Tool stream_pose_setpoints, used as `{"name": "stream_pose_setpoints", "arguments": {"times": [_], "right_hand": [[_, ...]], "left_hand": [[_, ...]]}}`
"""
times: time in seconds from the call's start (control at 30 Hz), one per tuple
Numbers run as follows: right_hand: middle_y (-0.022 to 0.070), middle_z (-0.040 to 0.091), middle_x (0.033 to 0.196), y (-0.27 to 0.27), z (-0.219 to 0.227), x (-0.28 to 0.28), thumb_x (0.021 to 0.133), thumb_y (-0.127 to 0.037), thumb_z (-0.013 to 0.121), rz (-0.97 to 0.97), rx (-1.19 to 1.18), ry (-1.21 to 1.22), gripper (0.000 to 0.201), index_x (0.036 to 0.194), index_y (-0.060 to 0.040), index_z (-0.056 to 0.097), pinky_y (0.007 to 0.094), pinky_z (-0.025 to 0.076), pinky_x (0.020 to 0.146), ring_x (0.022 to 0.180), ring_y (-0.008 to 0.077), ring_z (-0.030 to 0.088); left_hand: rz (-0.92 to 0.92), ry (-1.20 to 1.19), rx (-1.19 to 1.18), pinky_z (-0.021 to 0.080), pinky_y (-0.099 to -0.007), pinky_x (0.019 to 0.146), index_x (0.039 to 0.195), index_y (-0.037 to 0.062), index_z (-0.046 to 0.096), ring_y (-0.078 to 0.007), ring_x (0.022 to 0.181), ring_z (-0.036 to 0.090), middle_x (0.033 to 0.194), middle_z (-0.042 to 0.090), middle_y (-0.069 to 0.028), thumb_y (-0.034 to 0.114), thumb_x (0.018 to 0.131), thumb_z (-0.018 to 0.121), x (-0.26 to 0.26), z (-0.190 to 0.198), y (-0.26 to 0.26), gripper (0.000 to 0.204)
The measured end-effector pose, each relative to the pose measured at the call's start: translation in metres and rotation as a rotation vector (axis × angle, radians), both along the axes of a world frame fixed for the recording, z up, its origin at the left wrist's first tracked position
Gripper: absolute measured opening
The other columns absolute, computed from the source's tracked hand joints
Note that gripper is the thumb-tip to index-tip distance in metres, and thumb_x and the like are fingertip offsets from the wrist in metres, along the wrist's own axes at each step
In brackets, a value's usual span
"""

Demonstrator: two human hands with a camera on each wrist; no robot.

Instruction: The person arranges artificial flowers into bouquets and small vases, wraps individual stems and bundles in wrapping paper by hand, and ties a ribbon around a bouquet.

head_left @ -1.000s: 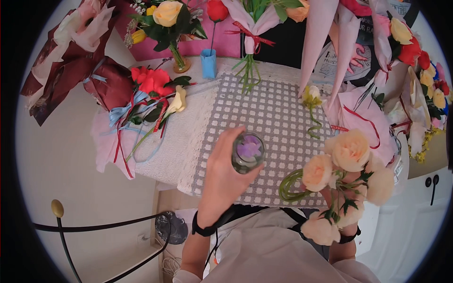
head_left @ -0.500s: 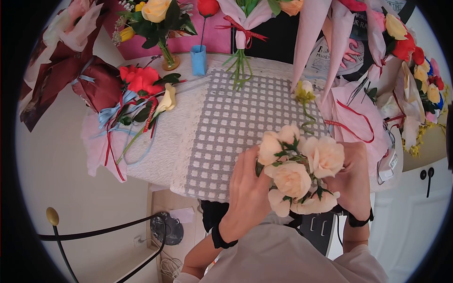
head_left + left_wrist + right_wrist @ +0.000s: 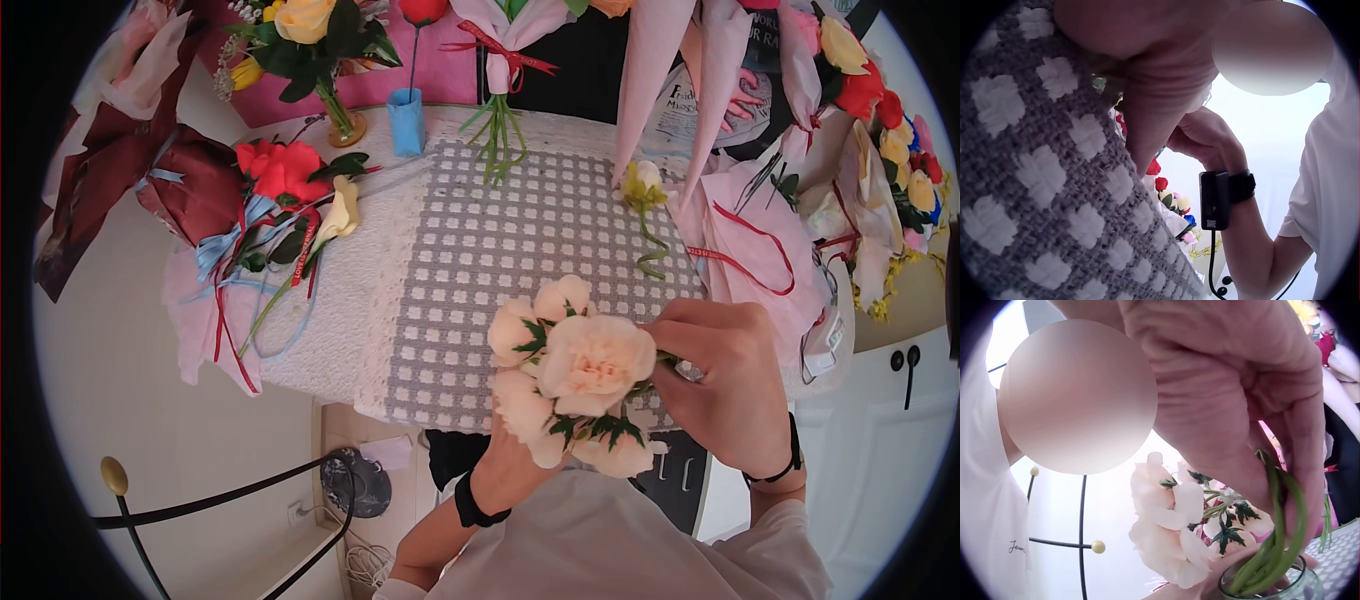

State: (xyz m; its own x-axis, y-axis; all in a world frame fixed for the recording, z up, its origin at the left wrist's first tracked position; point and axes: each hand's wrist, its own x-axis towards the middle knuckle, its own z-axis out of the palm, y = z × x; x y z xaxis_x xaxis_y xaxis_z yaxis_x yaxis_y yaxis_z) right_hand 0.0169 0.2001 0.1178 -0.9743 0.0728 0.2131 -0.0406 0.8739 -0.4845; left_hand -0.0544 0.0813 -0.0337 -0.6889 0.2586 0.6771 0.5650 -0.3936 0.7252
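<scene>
Peach-colored artificial roses (image 3: pixel 597 365) stand in a bunch at the table's near edge. Below them, my left hand (image 3: pixel 512 470) holds a glass jar (image 3: pixel 1313 589), mostly hidden by the blooms in the head view. My right hand (image 3: pixel 730 375) pinches the bunch's bent green stems (image 3: pixel 1288 534) just over the jar. In the right wrist view the looped stems pass down inside the jar's rim, with the blooms hanging out to the side. The left wrist view shows the left hand (image 3: pixel 1160 81) close over the checked cloth.
A grey-and-white checked cloth (image 3: pixel 480 300) covers the table. Red flowers and a cream calla lily (image 3: pixel 342 210) lie at left. A blue holder (image 3: pixel 405 122) bears one red rose. Pink wrapping paper (image 3: pixel 745 235) and a curled green stem (image 3: pixel 652 240) lie at right.
The roses came from the right over the jar, and the jar moved from the cloth's middle to the near edge. Both hands are now together, the right one at the stems.
</scene>
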Motion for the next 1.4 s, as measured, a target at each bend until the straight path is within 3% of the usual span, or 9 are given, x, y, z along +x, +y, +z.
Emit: {"name": "stream_pose_setpoints", "arguments": {"times": [0.03, 0.17, 0.23, 0.27, 0.33, 0.37, 0.93, 1.03, 1.4], "right_hand": [[0.0150, 0.066, 0.079, -0.001, 0.002, -0.001, 0.068, 0.010, 0.074, -0.005, 0.001, -0.003, 0.029, 0.097, 0.0046, 0.073, 0.0443, 0.049, 0.058, 0.066, 0.0364, 0.065], [0.0144, 0.059, 0.073, -0.004, 0.003, -0.004, 0.068, 0.007, 0.075, 0.016, -0.005, -0.018, 0.026, 0.093, 0.0034, 0.070, 0.0474, 0.047, 0.057, 0.066, 0.0373, 0.063], [0.0141, 0.058, 0.072, -0.005, 0.003, -0.006, 0.068, 0.006, 0.076, 0.013, -0.026, -0.017, 0.025, 0.092, 0.0029, 0.071, 0.0480, 0.046, 0.057, 0.065, 0.0373, 0.062], [0.0137, 0.063, 0.074, -0.004, 0.005, -0.008, 0.067, 0.007, 0.075, 0.037, 0.027, -0.034, 0.027, 0.093, 0.0035, 0.074, 0.0441, 0.047, 0.056, 0.065, 0.0358, 0.064], [0.0132, 0.067, 0.076, -0.004, 0.010, -0.012, 0.065, 0.008, 0.075, 0.051, 0.077, -0.055, 0.030, 0.095, 0.0041, 0.077, 0.0401, 0.048, 0.055, 0.064, 0.0342, 0.066], [0.0133, 0.067, 0.076, -0.005, 0.012, -0.014, 0.066, 0.007, 0.075, 0.075, 0.058, -0.064, 0.029, 0.095, 0.0036, 0.077, 0.0413, 0.048, 0.056, 0.064, 0.0345, 0.065], [0.0090, 0.067, 0.085, 0.003, 0.000, -0.029, 0.079, 0.001, 0.074, 0.269, 0.119, -0.105, 0.028, 0.103, -0.0112, 0.083, 0.0419, 0.044, 0.091, 0.096, 0.0304, 0.057], [0.0081, 0.068, 0.087, 0.004, -0.004, -0.027, 0.080, 0.001, 0.073, 0.259, 0.158, -0.090, 0.029, 0.104, -0.0113, 0.083, 0.0409, 0.045, 0.089, 0.095, 0.0301, 0.057], [0.0073, 0.068, 0.086, 0.001, -0.004, -0.025, 0.077, -0.001, 0.072, 0.215, 0.273, -0.036, 0.032, 0.103, -0.0144, 0.085, 0.0427, 0.046, 0.083, 0.094, 0.0303, 0.058]], "left_hand": [[0.022, -0.136, 0.466, 0.054, -0.0407, 0.095, 0.120, 0.0110, 0.065, -0.0243, 0.112, 0.062, 0.135, 0.056, -0.0111, 0.023, 0.083, 0.087, 0.000, -0.006, 0.015, 0.044], [-0.430, -0.728, 0.533, 0.054, -0.0366, 0.096, 0.135, 0.0136, 0.058, -0.0200, 0.119, 0.058, 0.139, 0.051, -0.0067, 0.018, 0.084, 0.087, 0.011, 0.006, -0.012, 0.058], [0.187, -0.055, -0.528, 0.053, -0.0351, 0.099, 0.135, 0.0124, 0.057, -0.0228, 0.128, 0.051, 0.139, 0.051, -0.0066, 0.012, 0.083, 0.087, 0.006, 0.004, -0.025, 0.060], [0.182, -0.055, -0.532, 0.053, -0.0351, 0.099, 0.135, 0.0124, 0.057, -0.0228, 0.128, 0.051, 0.139, 0.051, -0.0066, 0.012, 0.083, 0.087, 0.011, -0.016, -0.022, 0.060], [-0.319, -0.886, -0.056, 0.050, -0.0396, 0.102, 0.123, 0.0086, 0.064, -0.0241, 0.125, 0.052, 0.135, 0.056, -0.0059, 0.012, 0.083, 0.086, 0.022, -0.071, -0.012, 0.046], [-0.325, -0.888, -0.060, 0.050, -0.0396, 0.102, 0.123, 0.0086, 0.064, -0.0241, 0.125, 0.052, 0.135, 0.056, -0.0059, 0.012, 0.083, 0.086, 0.022, -0.070, -0.012, 0.046], [0.355, 0.319, -0.461, 0.057, -0.0378, 0.091, 0.136, 0.0020, 0.060, -0.0263, 0.104, 0.070, 0.124, 0.070, -0.0102, 0.045, 0.097, 0.065, 0.007, -0.021, -0.017, 0.059], [0.350, 0.482, -0.285, 0.057, -0.0329, 0.092, 0.139, 0.0041, 0.060, -0.0220, 0.113, 0.067, 0.133, 0.066, -0.0093, 0.025, 0.099, 0.069, 0.017, -0.007, -0.027, 0.046], [0.118, 0.109, -0.505, 0.047, -0.0430, 0.100, 0.131, 0.0061, 0.059, -0.0279, 0.116, 0.058, 0.122, 0.065, -0.0082, 0.020, 0.083, 0.084, 0.015, 0.007, -0.025, 0.056]]}}
